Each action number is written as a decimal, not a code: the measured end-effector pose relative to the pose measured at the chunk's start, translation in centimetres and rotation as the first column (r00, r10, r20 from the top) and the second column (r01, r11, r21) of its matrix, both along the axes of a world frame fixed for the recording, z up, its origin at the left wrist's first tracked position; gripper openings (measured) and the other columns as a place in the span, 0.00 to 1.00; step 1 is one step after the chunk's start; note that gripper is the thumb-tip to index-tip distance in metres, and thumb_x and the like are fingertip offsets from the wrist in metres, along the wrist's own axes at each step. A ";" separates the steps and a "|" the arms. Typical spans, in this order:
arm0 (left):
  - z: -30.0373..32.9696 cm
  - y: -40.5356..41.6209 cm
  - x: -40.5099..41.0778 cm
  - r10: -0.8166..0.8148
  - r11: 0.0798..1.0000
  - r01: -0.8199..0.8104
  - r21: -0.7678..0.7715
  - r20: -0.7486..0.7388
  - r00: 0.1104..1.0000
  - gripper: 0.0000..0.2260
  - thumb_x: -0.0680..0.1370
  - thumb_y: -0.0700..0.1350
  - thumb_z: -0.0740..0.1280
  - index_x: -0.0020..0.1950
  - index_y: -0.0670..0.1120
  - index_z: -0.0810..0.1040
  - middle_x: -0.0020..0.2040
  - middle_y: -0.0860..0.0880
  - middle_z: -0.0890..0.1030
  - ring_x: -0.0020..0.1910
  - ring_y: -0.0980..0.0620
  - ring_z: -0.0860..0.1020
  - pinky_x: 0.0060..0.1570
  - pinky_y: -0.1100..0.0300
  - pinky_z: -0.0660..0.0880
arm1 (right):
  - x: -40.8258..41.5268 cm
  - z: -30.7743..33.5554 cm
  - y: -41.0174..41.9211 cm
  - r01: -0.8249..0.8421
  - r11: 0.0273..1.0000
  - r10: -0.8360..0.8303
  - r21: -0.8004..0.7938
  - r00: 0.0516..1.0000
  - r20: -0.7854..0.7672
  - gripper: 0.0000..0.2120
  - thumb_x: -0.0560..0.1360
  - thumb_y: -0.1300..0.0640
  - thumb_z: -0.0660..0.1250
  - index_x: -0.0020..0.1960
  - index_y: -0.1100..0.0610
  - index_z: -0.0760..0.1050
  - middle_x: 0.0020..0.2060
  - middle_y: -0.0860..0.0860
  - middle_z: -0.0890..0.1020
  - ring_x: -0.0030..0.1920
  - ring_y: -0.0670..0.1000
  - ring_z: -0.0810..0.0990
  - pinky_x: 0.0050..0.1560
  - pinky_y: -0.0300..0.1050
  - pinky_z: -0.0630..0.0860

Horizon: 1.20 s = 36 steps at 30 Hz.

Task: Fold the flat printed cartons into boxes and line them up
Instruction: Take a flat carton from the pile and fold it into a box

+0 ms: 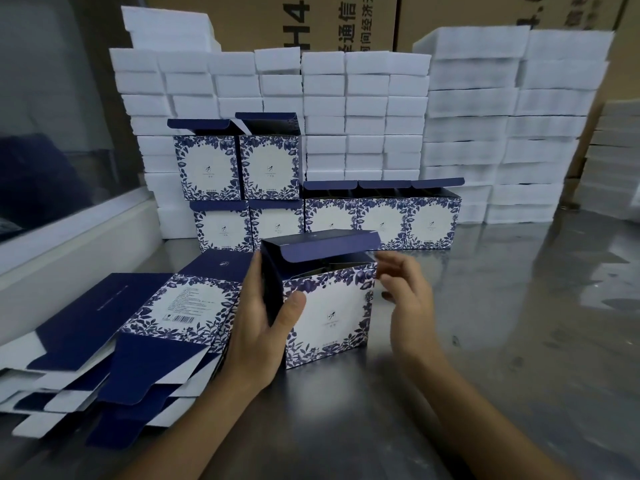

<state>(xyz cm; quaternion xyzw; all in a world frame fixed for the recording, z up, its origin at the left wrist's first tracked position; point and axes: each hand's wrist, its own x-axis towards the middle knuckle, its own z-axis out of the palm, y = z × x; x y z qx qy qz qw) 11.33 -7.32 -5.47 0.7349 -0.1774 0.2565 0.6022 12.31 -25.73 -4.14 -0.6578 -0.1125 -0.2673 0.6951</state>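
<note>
A: Where's the box (pixel 327 306)?
B: Upright on the table (pixel 519 323), lid up, w/ the flat cartons (pixel 138 341) at its left.
A: Hands?
B: Left hand (pixel 263 327) grips its left side. Right hand (pixel 405 296) loose by the right edge; contact unclear.

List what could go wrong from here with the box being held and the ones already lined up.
1. Only the left hand grips the box; the right hand is off it, so it may twist or slip.
2. Its lid flap stands open and could crease.
3. The two upper boxes sit stacked on the row; a bump might topple them.
</note>
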 end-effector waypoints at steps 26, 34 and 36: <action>0.2 -1.3 0.0 0.187 0.913 -0.297 0.279 0.360 0.914 0.19 0.83 0.48 0.54 0.72 0.44 0.71 0.73 0.49 0.71 0.73 0.52 0.68 0.69 0.56 0.67 | -2.0 0.2 3.5 0.578 0.539 -0.321 -0.613 0.814 0.485 0.12 0.78 0.47 0.66 0.59 0.45 0.81 0.67 0.51 0.76 0.67 0.55 0.74 0.56 0.59 0.70; 0.9 -1.4 0.0 0.222 0.901 -0.339 0.271 0.383 0.897 0.12 0.81 0.41 0.60 0.61 0.40 0.78 0.66 0.47 0.77 0.64 0.57 0.74 0.61 0.69 0.69 | -1.6 0.8 4.2 0.613 0.539 -0.342 -0.578 0.786 0.514 0.11 0.79 0.50 0.60 0.49 0.48 0.82 0.58 0.46 0.80 0.60 0.55 0.78 0.57 0.61 0.68; 0.9 -1.4 -0.1 0.220 0.902 -0.333 0.274 0.373 0.901 0.13 0.81 0.43 0.60 0.61 0.41 0.78 0.66 0.48 0.77 0.64 0.59 0.73 0.61 0.71 0.68 | -1.4 0.7 4.3 0.606 0.560 -0.346 -0.565 0.791 0.505 0.10 0.79 0.50 0.61 0.49 0.48 0.82 0.60 0.46 0.80 0.61 0.55 0.78 0.57 0.60 0.68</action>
